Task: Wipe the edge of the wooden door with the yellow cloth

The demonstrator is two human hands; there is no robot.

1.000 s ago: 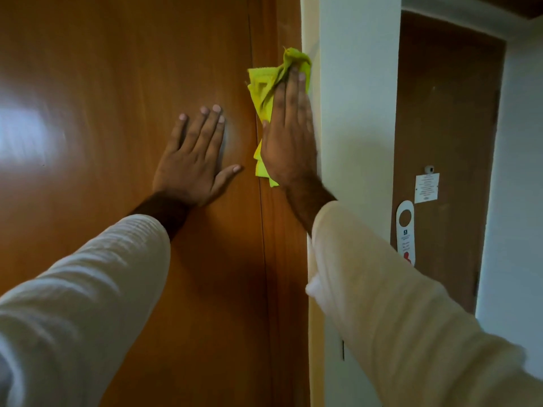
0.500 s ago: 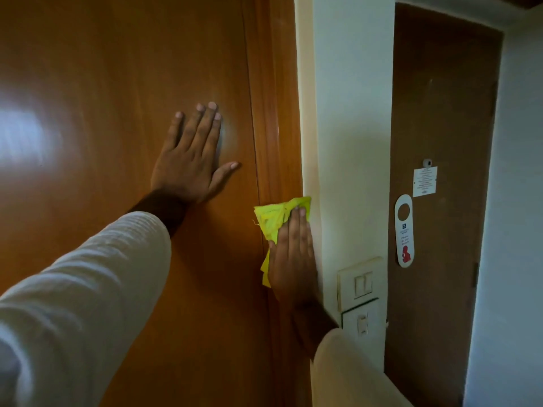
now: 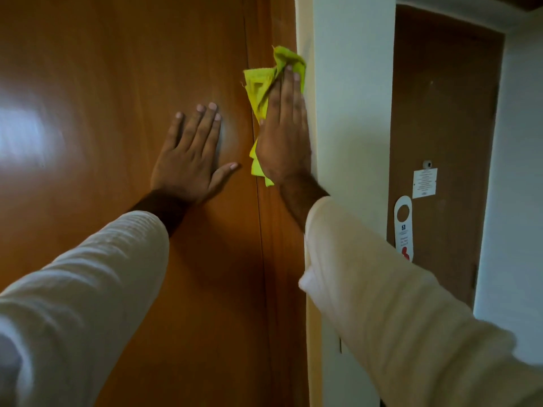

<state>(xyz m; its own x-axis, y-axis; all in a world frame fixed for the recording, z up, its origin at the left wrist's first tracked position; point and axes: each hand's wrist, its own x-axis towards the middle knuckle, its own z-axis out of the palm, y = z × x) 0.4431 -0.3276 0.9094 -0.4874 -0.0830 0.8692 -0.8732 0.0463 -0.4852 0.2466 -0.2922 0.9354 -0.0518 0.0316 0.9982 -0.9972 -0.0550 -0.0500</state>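
The glossy wooden door fills the left half of the view. Its right edge strip runs top to bottom beside a cream wall. My right hand lies flat with fingers together, pressing the crumpled yellow cloth against that edge strip, high up. The cloth sticks out above my fingertips and below my palm. My left hand rests flat on the door panel with fingers spread, just left of the cloth, holding nothing.
A cream wall stands right of the door edge. Farther right is a second brown door with a white paper notice and a white hanger tag. My cream sleeves fill the lower part of the view.
My right hand has slid the cloth back up the door edge from the low point near the wall switches. My left hand has stayed flat on the panel.
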